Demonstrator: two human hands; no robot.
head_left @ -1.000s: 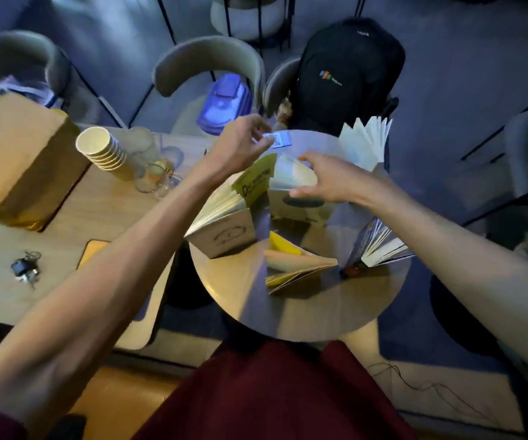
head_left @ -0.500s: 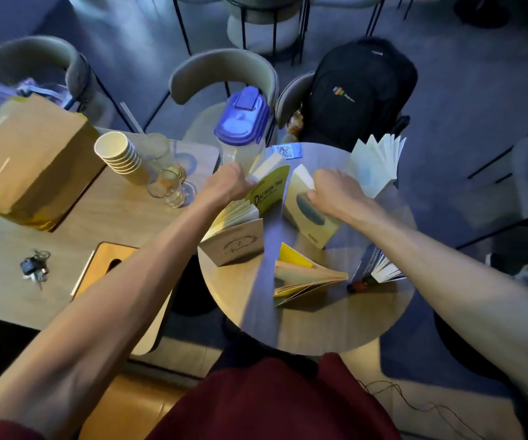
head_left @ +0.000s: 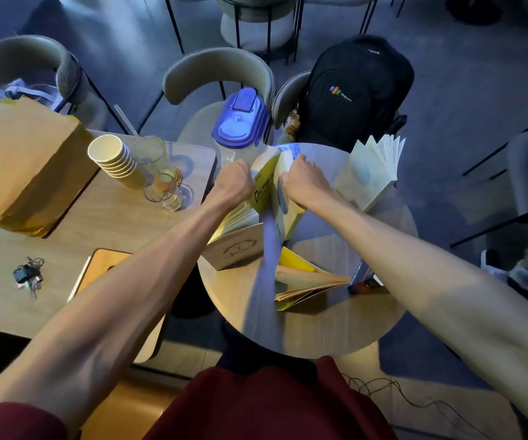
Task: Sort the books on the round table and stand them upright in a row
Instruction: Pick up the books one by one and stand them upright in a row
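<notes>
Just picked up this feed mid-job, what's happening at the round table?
A person is pressing two books together upright at the far side of the round table: left hand on the yellow-covered book, right hand on the pale book beside it. Other books stand fanned open or lie splayed, not yet in a row.

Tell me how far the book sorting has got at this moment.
Early. Done: little; a cream book stands fanned open, apart. In hand: left hand and right hand press the yellow book against a pale one. Left: the open book lying flat and a dark book at the round table edge.
</notes>
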